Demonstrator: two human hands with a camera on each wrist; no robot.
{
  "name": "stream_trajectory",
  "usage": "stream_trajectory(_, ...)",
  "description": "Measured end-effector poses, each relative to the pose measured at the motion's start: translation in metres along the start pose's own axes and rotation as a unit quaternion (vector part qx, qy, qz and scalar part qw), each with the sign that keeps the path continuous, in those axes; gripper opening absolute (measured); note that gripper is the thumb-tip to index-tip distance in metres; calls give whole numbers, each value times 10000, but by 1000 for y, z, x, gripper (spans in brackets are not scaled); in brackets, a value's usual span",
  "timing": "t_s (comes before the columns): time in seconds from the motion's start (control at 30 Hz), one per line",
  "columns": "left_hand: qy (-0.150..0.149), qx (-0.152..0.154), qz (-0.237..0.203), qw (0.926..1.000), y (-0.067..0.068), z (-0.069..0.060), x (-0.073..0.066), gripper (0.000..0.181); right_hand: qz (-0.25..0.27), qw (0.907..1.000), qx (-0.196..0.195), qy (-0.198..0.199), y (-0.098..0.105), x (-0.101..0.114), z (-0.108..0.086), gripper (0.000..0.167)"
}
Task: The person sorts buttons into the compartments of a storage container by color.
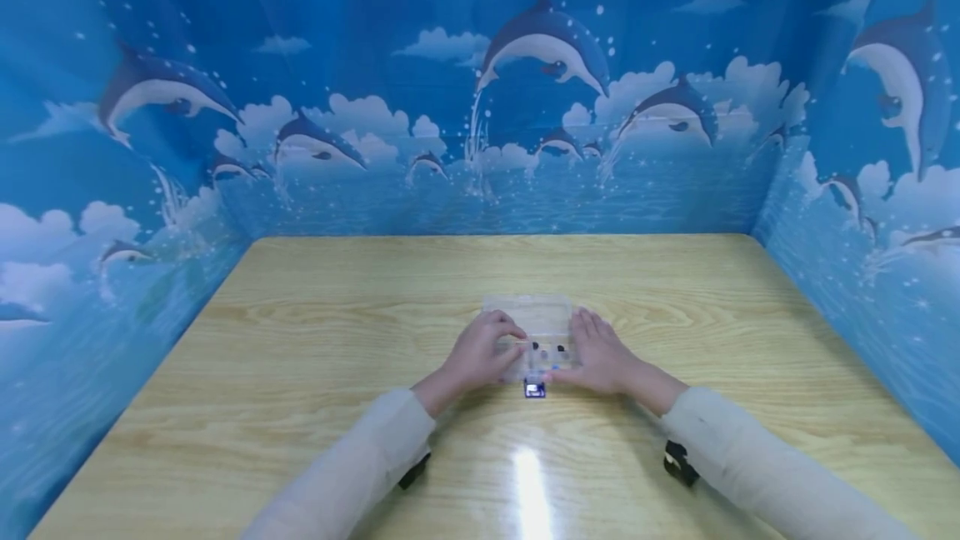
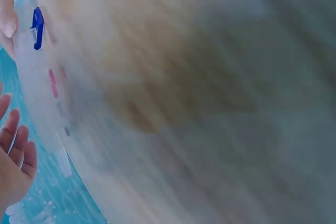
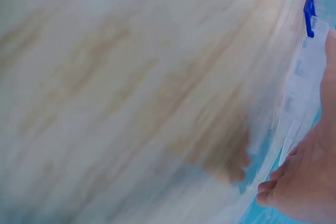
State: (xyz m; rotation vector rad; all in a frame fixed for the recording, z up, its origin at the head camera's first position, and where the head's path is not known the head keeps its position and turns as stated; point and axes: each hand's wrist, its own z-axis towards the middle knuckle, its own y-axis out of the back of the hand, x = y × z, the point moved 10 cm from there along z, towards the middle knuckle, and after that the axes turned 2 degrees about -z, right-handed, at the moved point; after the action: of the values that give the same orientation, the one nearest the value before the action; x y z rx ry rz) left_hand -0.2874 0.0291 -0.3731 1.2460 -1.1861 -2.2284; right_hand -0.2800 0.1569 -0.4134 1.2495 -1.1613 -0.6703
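A small clear plastic compartment box [image 1: 542, 361] stands on the table with its lid [image 1: 528, 315] tipped back. Its blue latch [image 1: 534, 389] hangs at the front edge. Over the left part of the box is my left hand [image 1: 480, 348], fingers loosely bent and a small gap showing between thumb and index tips. My right hand [image 1: 606, 357] rests against the box's right side, fingers straight and thumb at the front near the latch. Tiny dark pieces [image 1: 561, 348] lie in the compartments. In the left wrist view, a pink piece [image 2: 53, 83] shows through the front wall.
The wood-grain table [image 1: 337, 298] extends around the box on every side. A blue curtain with dolphins [image 1: 420, 123] encloses the back and both sides. Dark straps [image 1: 678, 463] sit at the wrists. A bright light reflection falls on the table's front.
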Motion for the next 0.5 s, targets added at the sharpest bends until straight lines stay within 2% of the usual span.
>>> stream_trajectory(0.17,-157,-105,312,9993,7,-8,5,32,48,9998,166,-78,0,0,-2,111)
stream_trajectory(0.33,-131,130,621,9979,7,-14,10,50,203,9995,201,-93,1,-2,-4,111)
stream_trajectory(0.5,36,381,639,9972,5,-18,17,61,302,9993,209,-46,2,-3,-6,110)
